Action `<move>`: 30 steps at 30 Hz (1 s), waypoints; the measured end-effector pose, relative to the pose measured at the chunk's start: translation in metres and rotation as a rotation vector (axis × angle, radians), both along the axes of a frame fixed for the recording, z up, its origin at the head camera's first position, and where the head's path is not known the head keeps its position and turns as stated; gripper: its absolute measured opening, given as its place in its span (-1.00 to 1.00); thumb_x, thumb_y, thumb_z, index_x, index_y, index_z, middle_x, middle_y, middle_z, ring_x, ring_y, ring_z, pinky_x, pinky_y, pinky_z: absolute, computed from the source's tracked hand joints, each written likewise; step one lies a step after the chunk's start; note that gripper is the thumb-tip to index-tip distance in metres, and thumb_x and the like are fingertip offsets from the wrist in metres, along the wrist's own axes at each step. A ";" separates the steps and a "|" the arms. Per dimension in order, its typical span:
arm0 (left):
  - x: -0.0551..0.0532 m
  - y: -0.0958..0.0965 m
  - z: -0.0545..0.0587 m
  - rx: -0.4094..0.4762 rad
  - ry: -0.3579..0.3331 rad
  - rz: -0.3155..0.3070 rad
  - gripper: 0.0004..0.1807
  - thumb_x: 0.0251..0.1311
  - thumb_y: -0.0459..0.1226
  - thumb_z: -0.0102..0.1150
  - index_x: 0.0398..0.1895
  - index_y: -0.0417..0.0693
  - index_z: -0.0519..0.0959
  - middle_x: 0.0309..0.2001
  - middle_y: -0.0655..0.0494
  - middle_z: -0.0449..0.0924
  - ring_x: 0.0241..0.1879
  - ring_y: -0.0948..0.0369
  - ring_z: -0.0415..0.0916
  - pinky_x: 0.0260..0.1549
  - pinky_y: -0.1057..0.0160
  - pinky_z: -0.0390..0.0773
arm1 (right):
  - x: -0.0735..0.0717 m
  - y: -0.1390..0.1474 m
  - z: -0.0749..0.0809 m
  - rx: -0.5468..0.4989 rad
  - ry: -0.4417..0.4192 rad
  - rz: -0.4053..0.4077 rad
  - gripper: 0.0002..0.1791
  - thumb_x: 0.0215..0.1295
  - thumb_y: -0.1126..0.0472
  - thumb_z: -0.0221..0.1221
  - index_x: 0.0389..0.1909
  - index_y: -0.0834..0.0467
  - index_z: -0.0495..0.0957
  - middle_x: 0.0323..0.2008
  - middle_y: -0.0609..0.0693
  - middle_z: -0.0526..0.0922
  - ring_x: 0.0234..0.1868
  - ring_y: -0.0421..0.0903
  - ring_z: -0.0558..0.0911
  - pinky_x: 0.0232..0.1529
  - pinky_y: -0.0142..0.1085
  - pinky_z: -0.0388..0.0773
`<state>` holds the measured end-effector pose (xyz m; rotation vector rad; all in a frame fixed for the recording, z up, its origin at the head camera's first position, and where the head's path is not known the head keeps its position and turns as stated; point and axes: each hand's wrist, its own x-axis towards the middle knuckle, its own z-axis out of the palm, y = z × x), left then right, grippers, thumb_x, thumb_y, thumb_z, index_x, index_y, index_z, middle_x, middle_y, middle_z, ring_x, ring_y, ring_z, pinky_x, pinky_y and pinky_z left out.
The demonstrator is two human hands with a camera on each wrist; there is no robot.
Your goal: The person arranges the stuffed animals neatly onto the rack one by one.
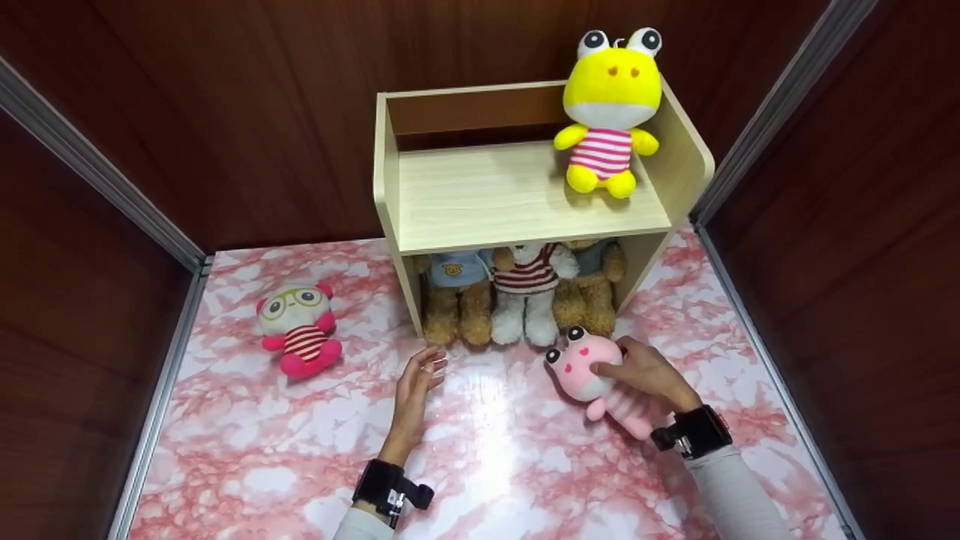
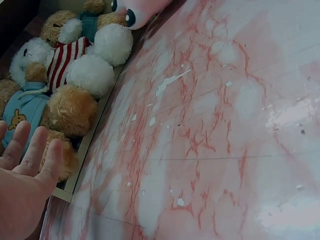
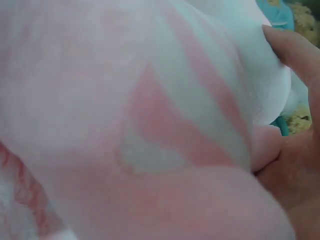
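Observation:
My right hand (image 1: 651,371) grips a pink frog plush (image 1: 585,367) round its head and upper body, thumb across the face, in front of the shelf's right side. In the right wrist view its pink-and-white striped body (image 3: 190,90) fills most of the picture. My left hand (image 1: 415,394) holds nothing; its fingers are loosely bent over the marbled surface, near the shelf's lower left corner. Several teddy bears sit in the lower compartment: a brown one in a blue shirt (image 1: 457,270), a white one in red stripes (image 1: 525,274) and a brown one (image 1: 585,300) at the right.
The two-level wooden shelf (image 1: 487,195) stands against the back wall. A yellow frog plush (image 1: 611,90) sits on its upper level at the right. A pink panda plush (image 1: 304,341) lies on the marbled surface at the left. Dark panels (image 1: 840,225) enclose the sides.

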<state>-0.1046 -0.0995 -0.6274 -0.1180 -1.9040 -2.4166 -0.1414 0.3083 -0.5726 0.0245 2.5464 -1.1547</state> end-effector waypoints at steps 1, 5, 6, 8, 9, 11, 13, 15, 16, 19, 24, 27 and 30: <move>0.000 0.000 0.000 0.002 0.002 0.001 -0.52 0.62 -0.30 -0.18 0.40 -0.51 0.29 0.28 -0.54 0.38 0.32 -0.43 0.32 0.25 -0.36 0.39 | 0.000 -0.001 0.002 -0.001 0.015 0.010 -0.18 0.20 -0.22 0.43 0.21 0.33 0.47 0.01 0.20 0.65 -0.09 0.04 0.58 -0.07 -0.17 0.50; 0.000 0.001 0.001 0.007 0.011 0.004 -0.52 0.62 -0.29 -0.17 0.40 -0.49 0.31 0.29 -0.54 0.37 0.31 -0.41 0.33 0.26 -0.39 0.36 | 0.001 -0.010 0.009 -0.004 0.107 0.026 -0.22 0.21 -0.23 0.42 0.16 0.31 0.49 -0.06 0.18 0.67 -0.12 0.04 0.59 -0.09 -0.15 0.51; 0.000 0.001 0.002 0.003 0.013 0.007 -0.53 0.63 -0.29 -0.16 0.40 -0.48 0.32 0.28 -0.51 0.39 0.31 -0.39 0.35 0.26 -0.39 0.35 | 0.001 -0.012 0.011 -0.004 0.133 0.024 -0.23 0.21 -0.24 0.43 0.15 0.29 0.50 -0.08 0.17 0.67 -0.13 0.04 0.59 -0.10 -0.15 0.52; -0.001 0.002 0.003 0.002 0.017 0.012 -0.54 0.63 -0.28 -0.14 0.38 -0.47 0.34 0.27 -0.45 0.44 0.30 -0.37 0.37 0.26 -0.39 0.35 | 0.001 -0.018 0.013 -0.010 0.180 0.022 -0.26 0.22 -0.23 0.42 0.14 0.27 0.50 -0.09 0.17 0.68 -0.12 0.05 0.60 -0.07 -0.12 0.53; -0.002 0.003 0.003 0.003 0.022 0.016 -0.55 0.63 -0.29 -0.14 0.37 -0.47 0.35 0.26 -0.43 0.45 0.30 -0.36 0.38 0.25 -0.39 0.35 | 0.001 -0.021 0.014 -0.015 0.201 0.021 -0.28 0.22 -0.21 0.43 0.14 0.25 0.50 -0.09 0.17 0.69 -0.11 0.06 0.61 -0.06 -0.10 0.53; -0.004 0.006 0.005 -0.005 0.028 0.022 -0.55 0.62 -0.29 -0.12 0.35 -0.48 0.36 0.24 -0.36 0.49 0.29 -0.31 0.42 0.24 -0.38 0.38 | 0.001 -0.028 0.016 -0.019 0.233 0.010 -0.30 0.21 -0.20 0.44 0.15 0.21 0.51 -0.08 0.15 0.71 -0.08 0.06 0.63 -0.02 -0.08 0.54; -0.006 0.009 0.008 -0.013 0.032 0.024 -0.57 0.61 -0.31 -0.10 0.33 -0.50 0.37 0.22 -0.34 0.51 0.28 -0.27 0.44 0.23 -0.35 0.41 | 0.002 -0.034 0.019 -0.033 0.250 -0.004 -0.33 0.21 -0.18 0.44 0.14 0.18 0.51 -0.06 0.14 0.71 -0.06 0.06 0.63 0.00 -0.07 0.53; -0.009 0.014 0.011 -0.018 0.034 0.012 -0.57 0.59 -0.34 -0.08 0.33 -0.53 0.35 0.23 -0.39 0.49 0.27 -0.25 0.45 0.22 -0.29 0.45 | 0.002 -0.042 0.021 -0.067 0.256 -0.022 -0.35 0.20 -0.15 0.46 0.14 0.17 0.51 -0.05 0.13 0.71 -0.04 0.07 0.63 0.03 -0.07 0.51; -0.010 0.017 0.013 -0.031 0.029 0.007 -0.57 0.58 -0.35 -0.06 0.34 -0.52 0.35 0.24 -0.38 0.48 0.27 -0.22 0.46 0.23 -0.22 0.48 | 0.002 -0.046 0.023 -0.089 0.254 -0.033 -0.35 0.20 -0.14 0.46 0.14 0.18 0.51 -0.04 0.14 0.70 -0.03 0.07 0.63 0.04 -0.06 0.51; -0.013 0.030 0.020 -0.047 0.005 -0.045 -0.52 0.53 -0.36 0.03 0.39 -0.47 0.33 0.30 -0.43 0.39 0.30 -0.24 0.42 0.26 -0.05 0.51 | 0.002 -0.058 0.027 -0.171 0.249 -0.067 -0.33 0.22 -0.11 0.45 0.18 0.22 0.50 0.02 0.18 0.69 0.04 0.08 0.62 0.13 -0.06 0.49; -0.019 0.056 0.032 -0.096 -0.015 -0.170 -0.35 0.46 -0.27 0.19 0.49 -0.37 0.23 0.40 -0.39 0.29 0.39 -0.24 0.33 0.37 0.00 0.40 | 0.003 -0.080 0.035 -0.326 0.246 -0.120 -0.36 0.27 -0.03 0.44 0.20 0.27 0.49 0.07 0.23 0.66 0.09 0.09 0.62 0.18 -0.08 0.50; -0.023 0.068 0.040 -0.097 -0.006 -0.233 -0.21 0.42 -0.19 0.27 0.53 -0.37 0.15 0.43 -0.36 0.29 0.41 -0.20 0.33 0.40 -0.01 0.36 | 0.002 -0.093 0.039 -0.395 0.250 -0.149 -0.44 0.29 0.04 0.42 0.15 0.27 0.49 0.05 0.23 0.67 0.06 0.06 0.63 0.15 -0.16 0.52; -0.025 0.077 0.047 -0.117 -0.007 -0.249 -0.09 0.34 -0.12 0.37 0.56 -0.35 0.11 0.41 -0.31 0.33 0.36 -0.13 0.40 0.36 0.05 0.42 | 0.001 -0.106 0.044 -0.429 0.264 -0.170 -0.48 0.32 0.09 0.39 0.15 0.28 0.48 0.04 0.23 0.67 0.05 0.03 0.63 0.13 -0.26 0.53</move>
